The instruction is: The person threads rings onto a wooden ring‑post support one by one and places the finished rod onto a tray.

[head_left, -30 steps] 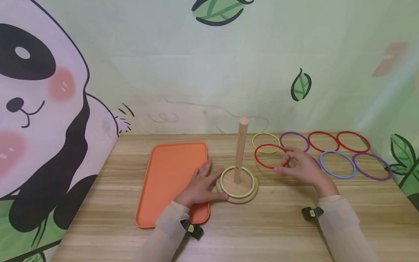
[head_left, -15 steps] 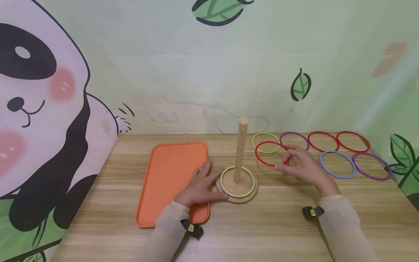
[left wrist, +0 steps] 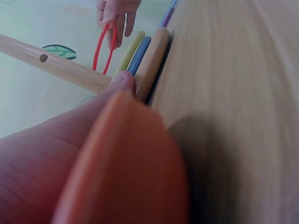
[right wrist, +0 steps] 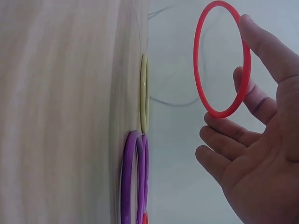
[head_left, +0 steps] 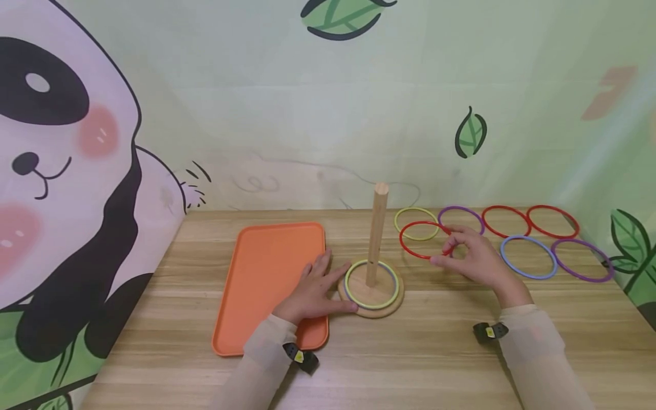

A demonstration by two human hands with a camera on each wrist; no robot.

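In the head view my right hand [head_left: 474,259] pinches a red ring [right wrist: 195,60] between thumb and forefinger, raised above the table. The other fingers spread loosely in the right wrist view. To its left a wooden peg [head_left: 378,233] stands upright on a round wooden base [head_left: 381,295]. A yellow-green ring [head_left: 398,290] lies around the peg on top of a blue ring [left wrist: 139,56]. My left hand [head_left: 315,290] rests beside the base with fingers spread, over the tray's right edge. Its thumb and forefinger reach the base's rim, and I see no thing gripped there.
An orange tray [head_left: 271,273] lies left of the peg. Behind and right of my right hand are several rings: a yellow one [head_left: 395,221], purple ones [head_left: 584,278], red ones [head_left: 504,206] and a blue one [head_left: 529,278]. A painted wall [head_left: 328,114] closes the back.
The red ring has risen slightly in my right hand and its near side has tipped up a little. My left hand, the peg and the rings on the base stay put.
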